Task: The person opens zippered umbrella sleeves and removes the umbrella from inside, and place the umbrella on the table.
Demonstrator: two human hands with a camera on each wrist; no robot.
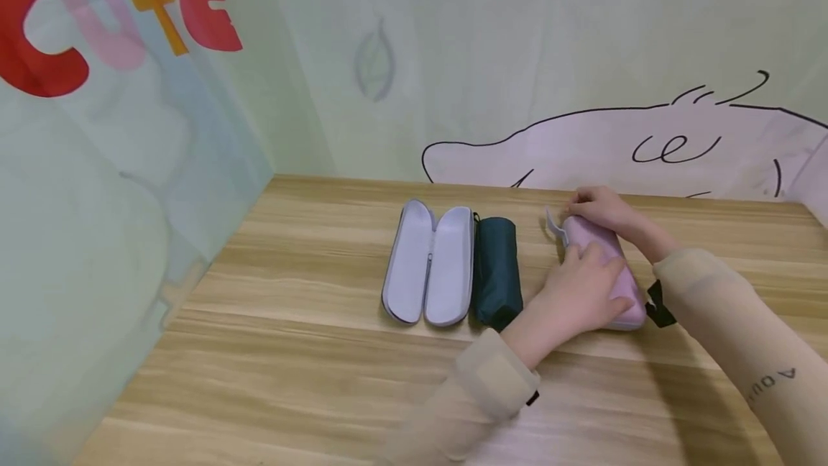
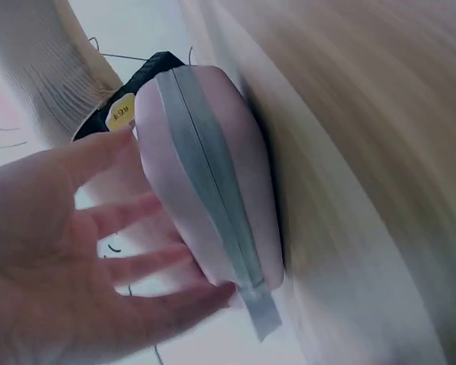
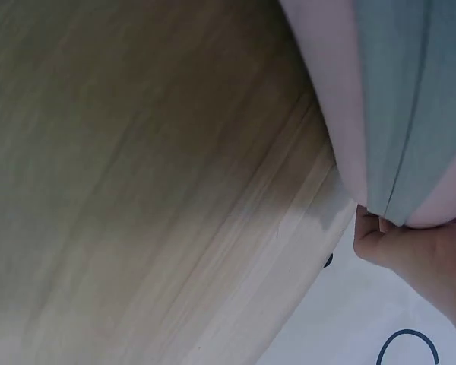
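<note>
The hands (image 1: pixel 582 290) partly hide the pink case (image 2: pixel 205 175) from above.

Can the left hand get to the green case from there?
Probably yes. The green case is just left of the left hand, with nothing seen between them, though the hand would have to leave the pink case.

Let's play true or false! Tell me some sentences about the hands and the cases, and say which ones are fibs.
1. The left hand touches the pink case. True.
2. The right hand is on the dark green case. False: it is at the pink case's far end.
3. The dark green case lies between the open case and the pink case. True.
4. The open case is bright red inside. False: it is pale inside.
</note>
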